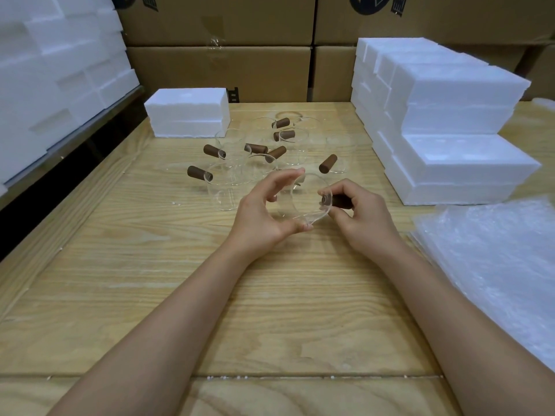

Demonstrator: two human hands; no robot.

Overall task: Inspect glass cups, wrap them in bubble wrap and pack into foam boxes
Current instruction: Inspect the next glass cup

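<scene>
Cup (pixel 303 202) pinched by left hand (pixel 264 217) | right hand (pixel 360 217) grips handle | near table (pixel 180 265) bare

Left hand (pixel 264 211): raised, curled in a C, thumb low, fingertips high, gripping.
Right hand (pixel 359 214): level with the left, fingers folded in a pinch, knuckles up.
Forearms: bare, both reaching forward from below and converging toward centre.

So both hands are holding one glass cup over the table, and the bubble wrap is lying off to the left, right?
Not quite. The head view shows the bubble wrap lying on the right. The rest holds: left hand and right hand hold one glass cup over the table.
</scene>
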